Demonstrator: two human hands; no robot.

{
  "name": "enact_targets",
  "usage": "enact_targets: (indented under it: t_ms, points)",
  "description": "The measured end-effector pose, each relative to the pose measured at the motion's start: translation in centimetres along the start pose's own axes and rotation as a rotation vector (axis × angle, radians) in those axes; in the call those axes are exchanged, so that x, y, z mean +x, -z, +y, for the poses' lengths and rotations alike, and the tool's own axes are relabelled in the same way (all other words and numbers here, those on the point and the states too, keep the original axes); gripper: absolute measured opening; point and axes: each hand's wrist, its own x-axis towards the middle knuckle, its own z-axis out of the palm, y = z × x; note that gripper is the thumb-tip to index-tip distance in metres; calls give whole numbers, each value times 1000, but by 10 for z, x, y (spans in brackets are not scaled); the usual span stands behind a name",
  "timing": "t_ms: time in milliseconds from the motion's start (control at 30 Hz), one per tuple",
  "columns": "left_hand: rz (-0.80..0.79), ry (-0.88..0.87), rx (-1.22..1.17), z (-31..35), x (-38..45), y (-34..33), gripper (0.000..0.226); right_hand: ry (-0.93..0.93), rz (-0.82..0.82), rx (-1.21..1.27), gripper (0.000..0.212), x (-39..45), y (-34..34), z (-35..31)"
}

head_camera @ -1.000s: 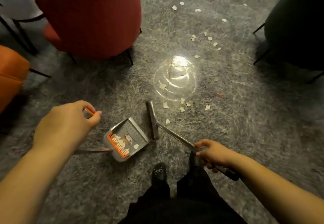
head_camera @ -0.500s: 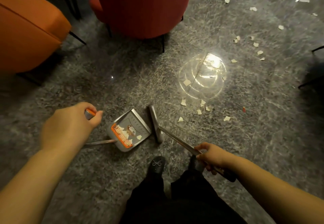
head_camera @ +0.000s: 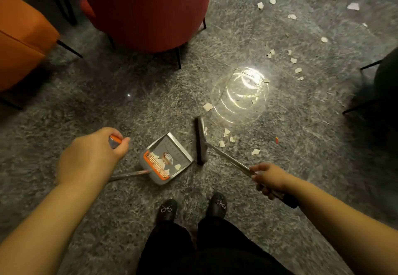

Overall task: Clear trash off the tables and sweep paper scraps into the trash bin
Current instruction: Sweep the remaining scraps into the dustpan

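Note:
A grey dustpan (head_camera: 165, 158) with an orange comb edge stands on the floor in front of my feet, a few paper scraps lying in it. My left hand (head_camera: 92, 156) grips the top of its long handle. My right hand (head_camera: 267, 177) grips the metal shaft of a broom (head_camera: 228, 160). The broom's narrow head (head_camera: 201, 141) rests on the floor just right of the dustpan's mouth. Several white paper scraps (head_camera: 226, 136) lie right of the broom head, and more paper scraps (head_camera: 293, 59) are strewn toward the upper right.
A red chair (head_camera: 146, 9) stands close ahead on thin black legs. An orange chair (head_camera: 21, 37) is at the left, a dark chair (head_camera: 385, 85) at the right edge. A bright lamp reflection (head_camera: 243, 93) glares on the grey marbled floor. My black shoes (head_camera: 193, 208) are below.
The view has shifted left and nearer, so the chairs and the scraps slid right. The broom head and dustpan stay side by side; both hands keep their hold.

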Motion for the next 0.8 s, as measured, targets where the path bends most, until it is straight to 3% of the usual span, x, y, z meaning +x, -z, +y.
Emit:
enact_targets:
  t_ms: [367,800]
  points:
    - [25,-82,-77,86,7,-13,19,-29,183,192,42,2,86,26]
    - [152,-122,-51,100,33,10,21,139,119,281,39,-18,77,-20]
